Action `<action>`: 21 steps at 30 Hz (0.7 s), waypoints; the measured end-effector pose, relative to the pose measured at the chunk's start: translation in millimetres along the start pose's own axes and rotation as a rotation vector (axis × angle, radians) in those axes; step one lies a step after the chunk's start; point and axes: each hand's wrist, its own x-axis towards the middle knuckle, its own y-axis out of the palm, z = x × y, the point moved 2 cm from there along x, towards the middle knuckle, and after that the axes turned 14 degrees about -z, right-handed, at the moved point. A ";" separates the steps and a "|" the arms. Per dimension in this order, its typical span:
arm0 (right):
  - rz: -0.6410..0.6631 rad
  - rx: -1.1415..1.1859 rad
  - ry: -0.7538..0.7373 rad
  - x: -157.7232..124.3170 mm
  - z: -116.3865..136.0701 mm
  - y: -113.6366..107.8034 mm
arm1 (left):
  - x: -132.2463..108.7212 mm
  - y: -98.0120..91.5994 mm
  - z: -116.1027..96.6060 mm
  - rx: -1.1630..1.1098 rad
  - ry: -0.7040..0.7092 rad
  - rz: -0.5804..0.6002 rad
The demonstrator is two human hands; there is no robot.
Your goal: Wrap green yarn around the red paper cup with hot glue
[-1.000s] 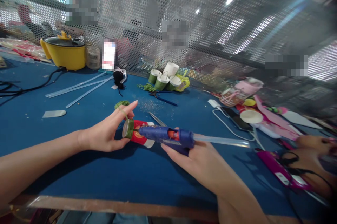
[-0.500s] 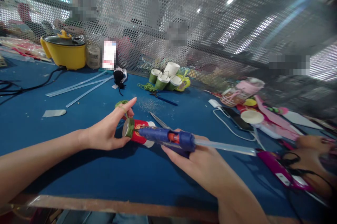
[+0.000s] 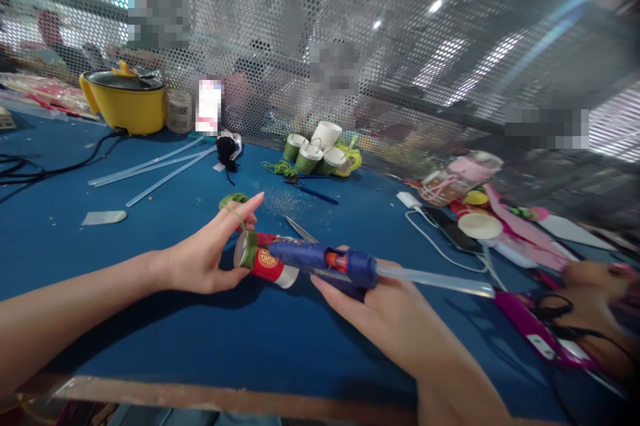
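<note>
The cup [image 3: 270,267] lies on its side over the table [image 3: 210,339], its long axis running left to right with a slight slant: the end wrapped in green yarn [image 3: 251,251] faces left, the white end right and a little toward the person. Whether it touches the table cannot be told. The left hand [image 3: 200,258] grips the wrapped end, thumb on the near side, index finger stretched out beyond with a strand across it; the other fingers are partly hidden. The right hand [image 3: 393,313] is closed around the glue gun [image 3: 307,256], whose nozzle points left at the yarn's edge; contact there is hard to make out. The gun covers part of the cup, the right fingers and the lower end of a metal blade [image 3: 299,228].
</note>
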 end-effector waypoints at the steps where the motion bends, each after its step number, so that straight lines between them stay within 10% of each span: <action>1: -0.008 0.013 0.003 0.7 0.1 -0.5 | -0.2 -0.1 -1.4 0.015 0.026 0.005; 21: 0.010 -0.055 0.074 -1.2 -8.7 -0.7 | -1.9 -0.2 -8.2 0.136 0.206 0.083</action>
